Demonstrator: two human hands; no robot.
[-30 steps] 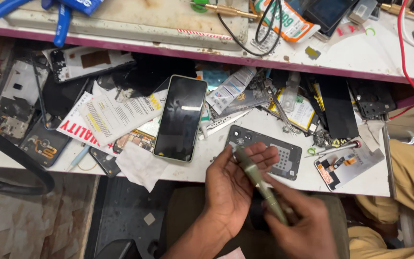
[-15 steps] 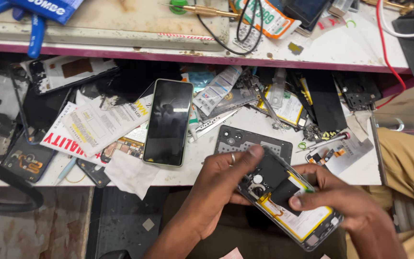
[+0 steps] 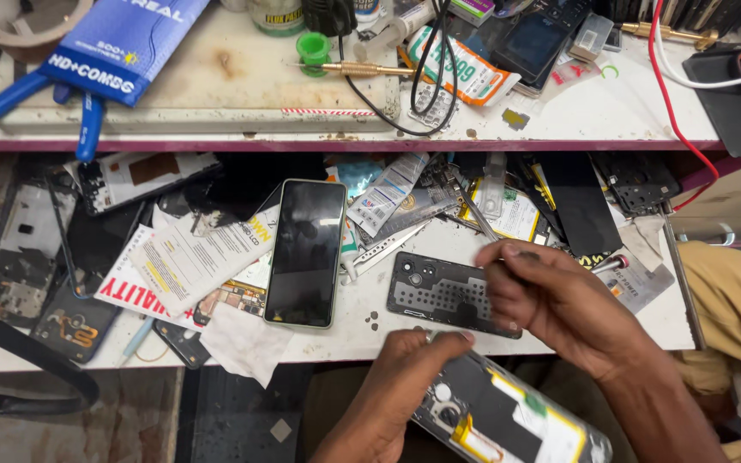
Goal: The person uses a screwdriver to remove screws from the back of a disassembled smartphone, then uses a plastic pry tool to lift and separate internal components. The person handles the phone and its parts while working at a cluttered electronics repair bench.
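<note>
Left hand [image 3: 405,377] grips the opened phone [image 3: 508,416] at 6 o'clock below the bench; its long axis runs toward 4 o'clock. We note our right hand [image 3: 551,300], fingers pinched together, hovers nearer the black back cover [image 3: 443,296] at 9 o'clock.

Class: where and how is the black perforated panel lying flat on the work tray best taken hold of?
Pinch the black perforated panel by its long near edge, probably from the tray's front. It lies flat and thin, and its right end sits under the right hand, so the left part is free.
</note>
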